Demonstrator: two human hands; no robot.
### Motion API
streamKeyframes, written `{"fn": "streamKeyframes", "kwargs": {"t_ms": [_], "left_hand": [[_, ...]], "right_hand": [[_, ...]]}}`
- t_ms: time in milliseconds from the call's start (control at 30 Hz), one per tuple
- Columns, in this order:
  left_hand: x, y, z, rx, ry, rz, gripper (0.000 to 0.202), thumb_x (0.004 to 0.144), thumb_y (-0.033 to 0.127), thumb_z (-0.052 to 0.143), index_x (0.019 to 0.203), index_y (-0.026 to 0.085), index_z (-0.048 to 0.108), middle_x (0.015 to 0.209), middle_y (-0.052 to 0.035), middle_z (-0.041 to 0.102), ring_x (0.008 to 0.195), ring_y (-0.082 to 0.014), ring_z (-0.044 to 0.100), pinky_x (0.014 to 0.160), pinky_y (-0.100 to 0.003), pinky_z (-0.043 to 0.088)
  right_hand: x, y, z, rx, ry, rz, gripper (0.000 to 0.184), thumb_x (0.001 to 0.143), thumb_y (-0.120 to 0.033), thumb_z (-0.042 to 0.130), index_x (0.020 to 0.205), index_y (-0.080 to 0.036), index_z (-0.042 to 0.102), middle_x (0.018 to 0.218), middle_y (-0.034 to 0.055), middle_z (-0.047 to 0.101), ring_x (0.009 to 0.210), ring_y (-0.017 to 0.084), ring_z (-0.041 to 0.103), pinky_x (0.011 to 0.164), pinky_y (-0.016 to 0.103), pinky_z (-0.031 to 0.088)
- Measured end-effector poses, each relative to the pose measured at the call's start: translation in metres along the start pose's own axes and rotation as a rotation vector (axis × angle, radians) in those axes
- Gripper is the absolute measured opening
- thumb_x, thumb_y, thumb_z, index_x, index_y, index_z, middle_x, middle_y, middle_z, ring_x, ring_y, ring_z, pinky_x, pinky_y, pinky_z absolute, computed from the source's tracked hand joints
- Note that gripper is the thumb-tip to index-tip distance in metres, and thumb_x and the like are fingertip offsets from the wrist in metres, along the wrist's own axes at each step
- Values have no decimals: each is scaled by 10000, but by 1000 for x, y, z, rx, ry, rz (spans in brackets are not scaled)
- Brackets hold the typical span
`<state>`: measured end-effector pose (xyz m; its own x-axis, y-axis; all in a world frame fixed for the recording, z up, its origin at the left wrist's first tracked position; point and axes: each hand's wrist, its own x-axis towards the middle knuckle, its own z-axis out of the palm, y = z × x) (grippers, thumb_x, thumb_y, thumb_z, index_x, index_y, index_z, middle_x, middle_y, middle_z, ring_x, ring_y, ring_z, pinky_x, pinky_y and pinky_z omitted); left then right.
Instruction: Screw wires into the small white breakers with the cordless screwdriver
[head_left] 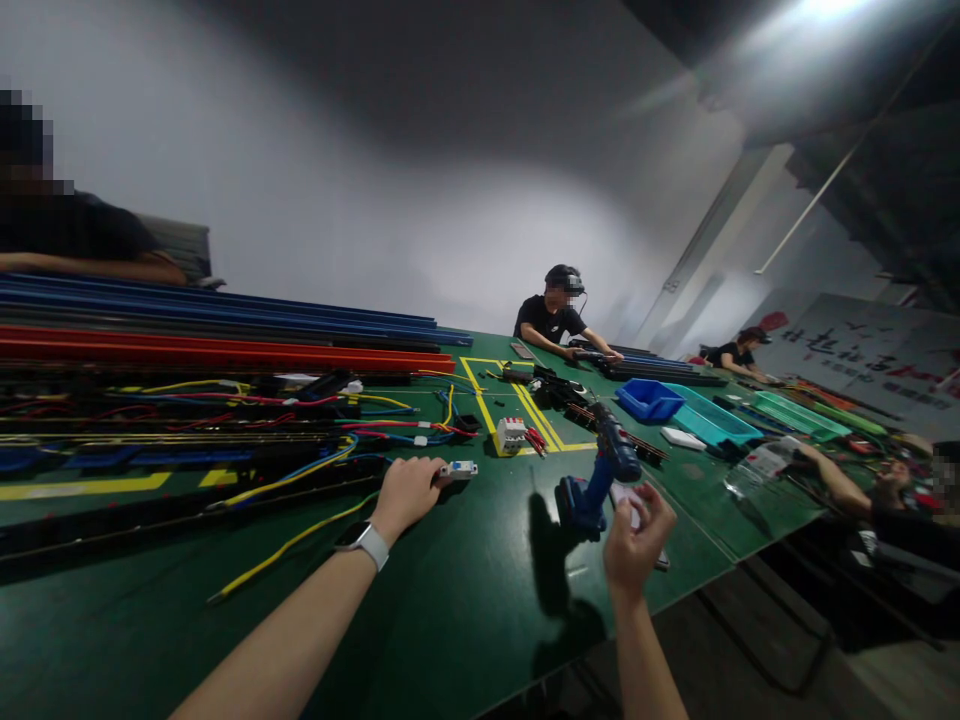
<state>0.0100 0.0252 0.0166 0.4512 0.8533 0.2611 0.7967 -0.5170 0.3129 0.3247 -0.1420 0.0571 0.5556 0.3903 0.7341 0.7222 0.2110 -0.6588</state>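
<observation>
From my seat, the biggest thing I have is the green table (465, 620), filling the lower part of the head view. Along its left side run long blue rails (225, 300), with a red rail (225, 352) on the near side of them. Nearer still, a tangle of red, blue and yellow wires (349, 455) spreads up to the left hand (405, 492), crowding that side. A person in black (551, 322) leans over the far edge, hands on more dark rails. To the right I have a teal tray (716, 415) and, touching or just beside it, a smaller blue bin (649, 400); a clear bottle (757, 470) is nearer the right edge.

The blue drill (600, 480) stands just beyond the right hand (636, 540), and it is what I would call in the way: it blocks part of the table there. That hand's thumb and fingers are curled close; something whitish shows by them, but I cannot tell whether it is held.

The white breaker block (511, 434) sits between the hands, farther out, near small red pieces (535, 441). Smallest of the main things, the pale module (459, 470) is at the left hand's fingertips, pinched by them low over the table.
</observation>
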Motion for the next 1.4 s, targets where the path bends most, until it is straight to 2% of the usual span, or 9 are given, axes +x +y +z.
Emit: {"fn": "streamKeyframes", "kwargs": {"t_ms": [67,200,333,567,700,933,1133,1267,1400], "left_hand": [[0,0,1,1,12,3,278,874,410,470,1032,276,656,946,-69,707,893,-254,616,762,-354,346],[0,0,1,-4,29,-10,287,867,392,473,1064,271,644,966,-63,702,888,-252,615,770,-358,357],[0,0,-1,-20,30,-12,276,863,360,480,1064,255,638,978,-64,700,898,-247,616,783,-359,365],[1,0,-4,-45,51,-36,255,873,347,484,1064,236,613,996,-74,690,907,-238,609,804,-353,360],[2,-2,-3,-66,53,-53,244,889,352,467,1044,224,605,988,-77,685,912,-239,601,803,-354,354],[2,-5,-3,-103,50,-57,247,906,363,442,1040,223,596,986,-72,687,911,-237,603,816,-357,349],[1,-4,-5,-106,83,-36,236,911,365,432,999,216,592,973,-71,691,906,-241,606,800,-357,353],[0,-3,-6,-98,81,-50,230,919,353,421,967,202,588,963,-82,693,896,-241,615,805,-356,362],[0,-2,-7,-69,50,-71,251,916,365,428,997,189,588,983,-92,699,906,-252,625,811,-358,372]], "right_hand": [[-10,-13,6,-78,91,-163,415,845,-284,554,1254,-240,492,1234,122,469,1152,316,492,950,524,426],[2,-18,54,-147,-14,-314,326,835,-210,548,1156,-155,530,1113,131,515,1091,282,510,917,461,448],[35,10,124,-502,-446,-125,340,875,-142,450,1199,-142,551,1201,154,527,1148,243,499,965,374,413],[67,65,191,-737,-593,104,242,899,-187,560,1118,-114,633,1147,161,605,1063,266,579,916,406,451],[66,81,199,-822,-639,184,317,935,-330,568,1205,-164,569,1213,96,581,1018,215,606,857,424,521],[61,80,199,-778,-569,205,341,926,-330,583,1221,-160,560,1219,96,576,1025,222,605,856,429,521],[59,50,185,-500,-424,145,304,951,-188,339,1102,-73,577,1070,214,612,1038,287,576,887,399,426],[35,22,172,-218,-475,57,383,952,-223,230,1134,-145,558,1017,118,645,921,225,606,796,324,456],[2,-2,162,-20,-607,1,310,948,-273,334,1001,-183,626,933,58,660,839,192,611,748,285,470]]}}
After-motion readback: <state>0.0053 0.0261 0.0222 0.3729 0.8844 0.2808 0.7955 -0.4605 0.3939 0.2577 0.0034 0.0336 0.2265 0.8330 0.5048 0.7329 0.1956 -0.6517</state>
